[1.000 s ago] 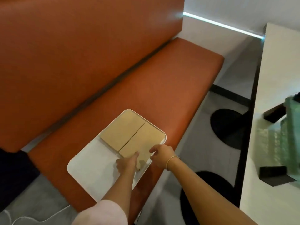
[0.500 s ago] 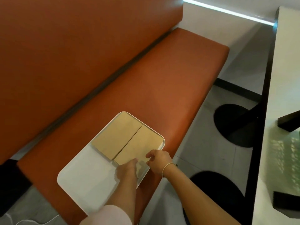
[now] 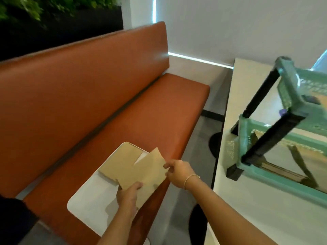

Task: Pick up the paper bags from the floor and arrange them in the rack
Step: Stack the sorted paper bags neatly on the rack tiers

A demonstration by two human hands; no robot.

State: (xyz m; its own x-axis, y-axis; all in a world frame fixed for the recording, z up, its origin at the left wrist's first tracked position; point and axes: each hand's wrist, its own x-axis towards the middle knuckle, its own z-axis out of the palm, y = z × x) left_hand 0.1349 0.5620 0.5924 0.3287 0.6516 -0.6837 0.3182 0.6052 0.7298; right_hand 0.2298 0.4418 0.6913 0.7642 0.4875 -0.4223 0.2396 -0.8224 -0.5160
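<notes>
A flat brown paper bag [image 3: 146,171] is lifted off the white tray [image 3: 92,200] and tilted. My left hand [image 3: 128,194] grips its near edge from below, and my right hand [image 3: 177,171] pinches its right edge. A second stack of brown paper bags [image 3: 120,160] lies flat on the tray's far end. The tray rests on the orange bench seat [image 3: 150,117]. At the right stands the green rack with black posts [image 3: 276,131], on a white table [image 3: 247,218], with brown bags visible on its lower shelf.
The orange bench backrest [image 3: 79,85] runs along the left. Grey floor and black table bases [image 3: 214,144] lie between bench and table. A dark planter with green plants [image 3: 53,18] sits behind the bench. A dark object [image 3: 12,221] is at the lower left.
Both hands have raised the right-hand paper bag off the tray and turned it. The camera has swung up and right, bringing the rack into view.
</notes>
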